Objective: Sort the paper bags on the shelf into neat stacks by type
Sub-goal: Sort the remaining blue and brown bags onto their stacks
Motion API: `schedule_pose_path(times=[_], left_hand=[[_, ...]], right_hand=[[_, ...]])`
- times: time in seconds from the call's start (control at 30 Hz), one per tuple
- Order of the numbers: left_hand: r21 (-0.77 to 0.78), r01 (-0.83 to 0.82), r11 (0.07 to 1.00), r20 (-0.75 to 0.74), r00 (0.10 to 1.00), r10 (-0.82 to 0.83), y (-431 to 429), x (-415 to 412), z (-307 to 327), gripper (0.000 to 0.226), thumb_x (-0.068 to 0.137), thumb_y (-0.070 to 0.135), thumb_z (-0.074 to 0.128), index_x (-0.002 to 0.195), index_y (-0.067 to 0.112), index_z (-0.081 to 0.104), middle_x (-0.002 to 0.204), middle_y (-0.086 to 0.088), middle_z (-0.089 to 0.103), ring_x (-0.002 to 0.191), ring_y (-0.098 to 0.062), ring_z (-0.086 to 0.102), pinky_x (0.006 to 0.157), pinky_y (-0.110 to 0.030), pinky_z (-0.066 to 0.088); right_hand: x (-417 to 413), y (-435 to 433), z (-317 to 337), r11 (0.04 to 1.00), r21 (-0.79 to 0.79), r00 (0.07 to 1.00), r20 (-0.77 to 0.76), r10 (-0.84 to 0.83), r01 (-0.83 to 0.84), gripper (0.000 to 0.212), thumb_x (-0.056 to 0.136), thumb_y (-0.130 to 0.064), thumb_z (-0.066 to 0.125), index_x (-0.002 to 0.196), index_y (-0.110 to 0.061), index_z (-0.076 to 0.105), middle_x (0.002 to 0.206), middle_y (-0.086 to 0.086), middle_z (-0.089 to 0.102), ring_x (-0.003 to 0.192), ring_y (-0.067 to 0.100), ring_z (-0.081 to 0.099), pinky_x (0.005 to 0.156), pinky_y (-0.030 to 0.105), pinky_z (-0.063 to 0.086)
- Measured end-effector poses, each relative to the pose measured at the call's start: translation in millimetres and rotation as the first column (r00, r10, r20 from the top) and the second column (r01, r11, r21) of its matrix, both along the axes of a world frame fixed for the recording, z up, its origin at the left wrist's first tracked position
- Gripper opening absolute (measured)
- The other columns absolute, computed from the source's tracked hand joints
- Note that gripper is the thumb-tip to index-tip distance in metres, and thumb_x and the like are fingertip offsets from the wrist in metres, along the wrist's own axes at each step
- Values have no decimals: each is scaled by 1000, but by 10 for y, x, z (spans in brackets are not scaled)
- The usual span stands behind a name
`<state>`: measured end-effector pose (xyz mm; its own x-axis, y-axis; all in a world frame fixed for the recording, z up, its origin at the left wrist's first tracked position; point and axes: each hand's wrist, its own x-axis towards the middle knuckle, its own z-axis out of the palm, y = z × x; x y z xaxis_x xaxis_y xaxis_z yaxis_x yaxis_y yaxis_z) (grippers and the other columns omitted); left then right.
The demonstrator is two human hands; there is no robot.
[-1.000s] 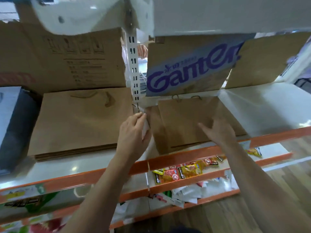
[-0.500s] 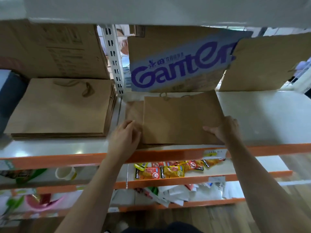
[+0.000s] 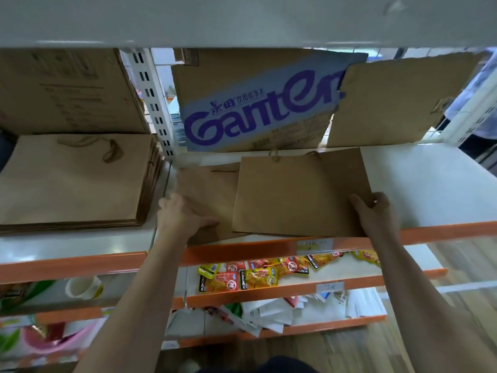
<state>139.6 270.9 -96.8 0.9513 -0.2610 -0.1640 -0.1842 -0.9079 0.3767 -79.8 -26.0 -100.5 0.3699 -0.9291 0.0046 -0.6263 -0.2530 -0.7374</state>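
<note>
A small stack of brown paper bags (image 3: 298, 192) lies flat on the white shelf (image 3: 430, 184), its front edge over the orange lip. My right hand (image 3: 375, 214) grips the stack's right front corner, thumb on top. A lower brown bag (image 3: 207, 189) sticks out to the left from under it. My left hand (image 3: 180, 216) rests flat on that lower bag, fingers pointing right. A taller stack of bigger brown bags (image 3: 75, 181) with rope handles lies on the left shelf section.
Cardboard stands at the back: a "Ganten" sheet (image 3: 252, 103), a plain sheet (image 3: 398, 103) and a box (image 3: 64, 90). A white slotted upright (image 3: 153, 103) divides the sections. Lower orange-edged shelves hold snack packets (image 3: 258, 275), papers (image 3: 269, 313) and a cup (image 3: 83, 286).
The view has shifted so the bags sit squarer to me. My left hand came down from the upright onto the lower bag. My right hand moved from the top of the stack to its right corner.
</note>
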Motion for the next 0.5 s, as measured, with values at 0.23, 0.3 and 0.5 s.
schedule_pose_path(times=[0.23, 0.3, 0.5], left_hand=[[-352, -89, 932, -45, 996, 78, 66, -56, 62, 56, 84, 30, 72, 120, 1, 39, 120, -19, 57, 106, -36, 57, 76, -38, 44], [-466, -47, 884, 49, 996, 79, 130, -86, 94, 39, 95, 26, 57, 121, 3, 41, 116, -16, 60, 99, -33, 59, 71, -33, 44], [-709, 33, 704, 229, 955, 186, 568, 55, 374, 26, 99, 29, 48, 119, 13, 47, 104, 1, 57, 89, -17, 56, 66, -27, 42]], right_hand=[[46, 1, -41, 999, 34, 994, 106, 12, -16, 28, 91, -23, 60, 116, -12, 56, 111, 15, 65, 95, 35, 60, 79, 40, 46], [101, 52, -24, 995, 93, 972, 237, 5, -28, 18, 92, -17, 60, 109, -14, 57, 100, 12, 64, 82, 29, 58, 67, 33, 44], [394, 325, 48, 950, 284, 839, 543, -47, -130, 9, 93, -14, 58, 92, -22, 56, 83, 2, 59, 70, 17, 53, 55, 23, 41]])
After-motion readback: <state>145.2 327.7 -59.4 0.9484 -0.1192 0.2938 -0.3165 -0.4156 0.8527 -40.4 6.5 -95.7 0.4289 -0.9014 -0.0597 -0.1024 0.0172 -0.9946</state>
